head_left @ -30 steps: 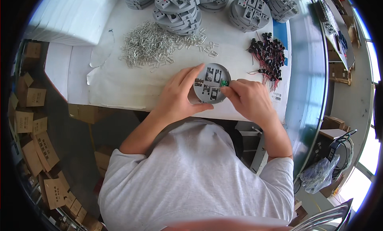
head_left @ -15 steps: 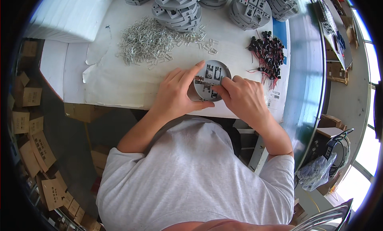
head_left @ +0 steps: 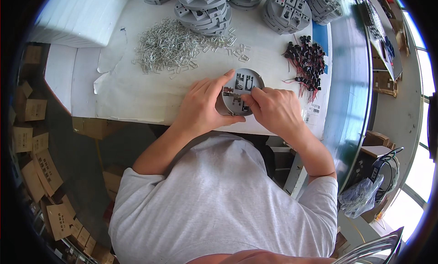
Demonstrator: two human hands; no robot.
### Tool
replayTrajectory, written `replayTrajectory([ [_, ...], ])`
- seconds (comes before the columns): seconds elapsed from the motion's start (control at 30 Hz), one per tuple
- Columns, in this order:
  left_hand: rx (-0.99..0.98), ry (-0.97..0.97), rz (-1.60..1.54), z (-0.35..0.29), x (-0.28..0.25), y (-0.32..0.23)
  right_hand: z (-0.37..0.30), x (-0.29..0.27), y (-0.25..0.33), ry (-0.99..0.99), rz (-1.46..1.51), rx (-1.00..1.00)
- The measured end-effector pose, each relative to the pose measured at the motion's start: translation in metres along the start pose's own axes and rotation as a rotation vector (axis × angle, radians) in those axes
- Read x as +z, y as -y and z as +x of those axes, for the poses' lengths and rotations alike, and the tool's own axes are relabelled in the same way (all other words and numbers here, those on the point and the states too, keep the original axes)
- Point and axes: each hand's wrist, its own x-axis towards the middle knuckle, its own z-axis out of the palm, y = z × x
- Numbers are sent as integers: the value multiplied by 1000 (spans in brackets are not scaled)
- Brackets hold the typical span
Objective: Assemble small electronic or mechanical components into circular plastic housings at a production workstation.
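Note:
A round grey plastic housing [head_left: 243,73] is held near the front edge of the worktable, its recessed inside facing up with slots and metal contacts showing. Around its left side wraps my left hand [head_left: 200,104], index finger at the far rim and thumb at the near rim. My right hand [head_left: 278,106] is closed over the housing's right part, thumb and index finger pressed together inside the rim. Whatever those fingertips pinch is hidden beneath them.
Beyond the housing lies a heap of bent metal wire clips [head_left: 166,45]. Stacks of grey round housings [head_left: 203,18] stand at the back, another stack [head_left: 286,13] to their right. Black parts with red wires [head_left: 310,65] are piled at right. White foam [head_left: 77,18] sits at far left.
The right thumb and fingers have shifted slightly inside the housing. My left hand keeps its hold, and the housing stays in about the same place.

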Motion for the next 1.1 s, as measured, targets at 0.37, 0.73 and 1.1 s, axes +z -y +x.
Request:
replayTrajectory([
  [0.37, 29, -9, -14, -1, 2, 1, 10, -14, 21, 98, -172, -84],
  [0.73, 18, 11, -28, -2, -1, 3, 14, -24, 25, 116, -237, -68],
  [1.1, -92, 152, -132, -1, -16, 1, -14, 2, -8, -20, 42, 7],
])
